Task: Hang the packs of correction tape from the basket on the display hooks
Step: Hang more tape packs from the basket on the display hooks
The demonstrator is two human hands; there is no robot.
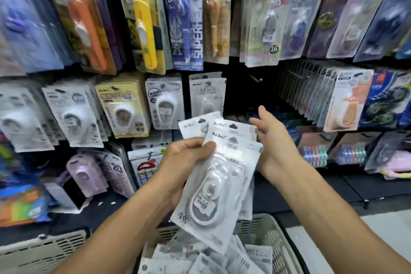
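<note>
Sorting packs before hanging

The left hand (184, 153) grips a fanned stack of correction tape packs (218, 173) above the basket (262, 229), hang-holes up for threading; the right hand (273, 140), fingers loosely spread and holding nothing, reaches toward the bare hook (255, 78).

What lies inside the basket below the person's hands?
Loose white packs of correction tape lie piled in the basket. The held packs and forearms cover part; its bottom is hidden.
</note>
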